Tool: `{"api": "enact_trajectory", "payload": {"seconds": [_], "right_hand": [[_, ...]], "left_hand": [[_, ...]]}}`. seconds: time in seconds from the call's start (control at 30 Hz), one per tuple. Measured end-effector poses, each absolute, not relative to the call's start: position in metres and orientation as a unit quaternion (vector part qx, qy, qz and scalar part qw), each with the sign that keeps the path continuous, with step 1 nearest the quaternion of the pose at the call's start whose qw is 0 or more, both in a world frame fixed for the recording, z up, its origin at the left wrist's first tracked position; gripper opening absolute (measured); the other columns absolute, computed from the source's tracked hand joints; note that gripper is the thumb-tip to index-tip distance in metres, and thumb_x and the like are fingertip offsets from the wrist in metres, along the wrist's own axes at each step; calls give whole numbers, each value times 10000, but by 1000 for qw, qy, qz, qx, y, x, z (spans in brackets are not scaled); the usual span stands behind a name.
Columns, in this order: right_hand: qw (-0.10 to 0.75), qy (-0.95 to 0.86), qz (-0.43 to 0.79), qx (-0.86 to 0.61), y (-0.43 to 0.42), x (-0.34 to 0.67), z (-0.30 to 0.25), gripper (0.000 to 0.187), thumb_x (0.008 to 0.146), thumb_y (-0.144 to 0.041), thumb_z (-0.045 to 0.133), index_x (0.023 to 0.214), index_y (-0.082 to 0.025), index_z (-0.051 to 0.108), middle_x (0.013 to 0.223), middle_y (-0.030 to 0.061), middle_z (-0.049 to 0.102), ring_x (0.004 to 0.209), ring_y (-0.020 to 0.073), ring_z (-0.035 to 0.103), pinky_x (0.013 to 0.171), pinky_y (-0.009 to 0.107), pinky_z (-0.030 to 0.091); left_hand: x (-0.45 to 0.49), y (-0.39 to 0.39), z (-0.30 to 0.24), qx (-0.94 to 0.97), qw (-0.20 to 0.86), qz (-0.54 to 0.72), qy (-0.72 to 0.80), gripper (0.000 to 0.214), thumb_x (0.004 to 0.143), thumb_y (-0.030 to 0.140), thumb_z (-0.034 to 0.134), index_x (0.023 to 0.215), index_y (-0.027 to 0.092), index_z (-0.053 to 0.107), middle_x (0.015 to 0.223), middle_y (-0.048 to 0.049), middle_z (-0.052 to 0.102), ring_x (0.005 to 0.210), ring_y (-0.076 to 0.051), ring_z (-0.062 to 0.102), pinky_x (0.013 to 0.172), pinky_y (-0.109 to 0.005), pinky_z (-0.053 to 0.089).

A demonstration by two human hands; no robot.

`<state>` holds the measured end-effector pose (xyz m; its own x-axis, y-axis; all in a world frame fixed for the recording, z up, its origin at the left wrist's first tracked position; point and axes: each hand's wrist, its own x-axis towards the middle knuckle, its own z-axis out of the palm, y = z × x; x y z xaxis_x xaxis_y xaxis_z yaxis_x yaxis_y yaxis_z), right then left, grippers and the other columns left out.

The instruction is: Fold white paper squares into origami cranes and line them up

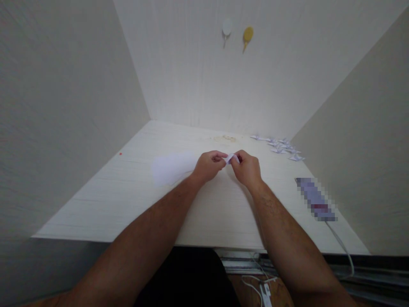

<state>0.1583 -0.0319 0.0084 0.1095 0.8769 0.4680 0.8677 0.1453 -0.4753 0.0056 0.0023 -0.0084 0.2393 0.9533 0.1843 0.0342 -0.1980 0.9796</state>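
A small folded piece of white paper [230,158] is held between my two hands, just above the middle of the table. My left hand [211,165] is closed, thumb and forefinger pinching the left end of the paper. The right end is gripped by my right hand [247,167], its fingers curled and its thumb on the paper. Flat white paper [172,168] lies on the table left of my left hand. At the back right rest several small folded paper pieces [281,146] with pointed ends, like origami birds.
A pale wood-grain table [217,217] sits between walls on three sides. A blurred-out flat device [315,198] with a white cable [341,245] lies at the right. White and yellow hooks [248,34] are on the back wall. A power strip [265,293] is below the front edge.
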Motion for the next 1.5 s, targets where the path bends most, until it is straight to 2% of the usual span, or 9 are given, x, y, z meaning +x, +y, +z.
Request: {"api": "enact_trajectory", "payload": {"seconds": [0.13,0.2,0.33,0.43,0.6,0.77,1.03,1.33,1.5], "right_hand": [[353,-678,10,-645,-32,158,7,196,856,-322,518,766,-210,652,656,4,645,585,143,535,568,261,330],[353,-684,22,-638,-32,157,6,195,851,-333,532,768,-209,658,653,0,647,581,139,534,564,257,331],[361,-671,31,-647,-33,156,7,198,835,-345,559,738,-208,664,635,-1,645,582,140,543,564,255,339],[361,-656,36,-662,-33,154,8,178,819,-327,570,730,-207,667,649,1,656,599,142,553,571,255,345],[346,-666,69,-657,-32,154,7,207,814,-364,589,706,-199,653,629,-10,634,581,125,524,561,249,334],[317,-688,130,-640,-31,154,6,205,795,-371,614,705,-192,657,641,-12,635,583,112,520,556,240,329],[271,-680,70,-678,-32,155,7,191,791,-330,576,687,-206,677,631,17,647,595,144,534,544,260,294],[266,-702,84,-655,-32,153,3,164,775,-316,583,653,-207,590,609,-16,603,553,119,479,533,246,287],[307,-691,59,-652,-32,153,4,111,744,-258,586,649,-205,567,616,-20,590,569,118,478,548,244,297]], "left_hand": [[7,0,-8,609,534,461,362,426,700,292,737,1095,135,700,1076,-119,723,932,-205,685,845,-342,542],[7,-1,-8,592,575,449,342,500,681,292,765,1141,116,681,1124,-144,712,979,-232,685,890,-381,536],[8,-2,-9,595,585,436,336,473,646,161,762,1110,110,690,1090,-125,729,981,-219,691,918,-378,535],[10,-3,-10,584,583,441,353,435,654,92,710,1087,115,691,1050,-107,739,900,-185,704,834,-335,571],[11,-3,-13,566,582,450,371,301,705,102,666,1005,100,695,939,-92,745,785,-152,703,747,-299,596],[9,3,-21,612,504,446,415,264,758,139,617,1009,115,695,868,-79,744,696,-142,695,696,-288,593],[9,0,-23,727,370,391,427,280,749,140,598,994,197,722,939,-39,751,850,-160,692,813,-270,539],[5,-2,-15,755,309,368,447,332,737,89,561,1004,198,725,961,-44,746,876,-180,676,798,-271,513],[4,-3,-12,780,268,356,440,339,740,96,557,1008,204,734,898,-44,741,805,-176,663,800,-284,501]]}}
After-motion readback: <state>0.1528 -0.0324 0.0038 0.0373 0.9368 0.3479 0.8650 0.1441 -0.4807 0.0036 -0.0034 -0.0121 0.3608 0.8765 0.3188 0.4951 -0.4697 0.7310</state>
